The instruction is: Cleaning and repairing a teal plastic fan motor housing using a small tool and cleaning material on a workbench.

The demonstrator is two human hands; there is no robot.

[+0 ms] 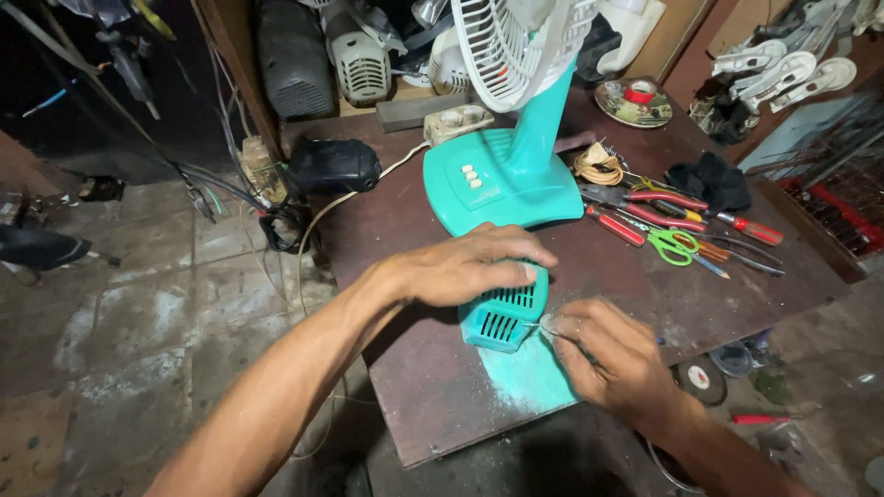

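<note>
Hardly any packaging, signs or screens here. One small pale label (485, 190) printed on the teal fan base (502, 184), just below its three white buttons (too small to make out). On the floor right of the counter (645, 294), a round disc with a red centre label (699, 377).
</note>
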